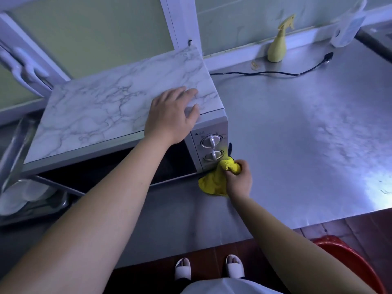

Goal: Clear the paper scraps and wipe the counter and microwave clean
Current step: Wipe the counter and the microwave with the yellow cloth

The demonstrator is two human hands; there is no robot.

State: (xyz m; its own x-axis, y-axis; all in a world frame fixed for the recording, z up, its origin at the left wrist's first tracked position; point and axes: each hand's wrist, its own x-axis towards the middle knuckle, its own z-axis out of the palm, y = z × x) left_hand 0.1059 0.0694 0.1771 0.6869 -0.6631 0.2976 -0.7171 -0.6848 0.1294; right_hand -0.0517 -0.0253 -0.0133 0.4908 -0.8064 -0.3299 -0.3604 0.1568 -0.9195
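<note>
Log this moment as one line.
left hand: rests flat on marble-topped white microwave | right hand: grips crumpled yellow cloth at microwave's lower right front corner

Microwave top (118,102): white marble pattern with grey veins, as I read it.
Microwave front: silver control panel (209,154) with two silver knobs (211,142); the door (180,164) looks black to me.
Cloth (214,183): bright yellow, plain.
Spray bottle (276,49): pale yellow, and I see the trigger head in the same shade.
Worktop (307,134): silvery grey metal with faint brushed streaks; my feed gives it a bluish cast.
Cable (275,72): black.
Basin (350,259): red.
Slippers (183,270): white.
Floor (360,225): dark reddish-brown tiles.
Wall (244,24): pale green, I'd say, with a white frame (178,22) beside it.
</note>
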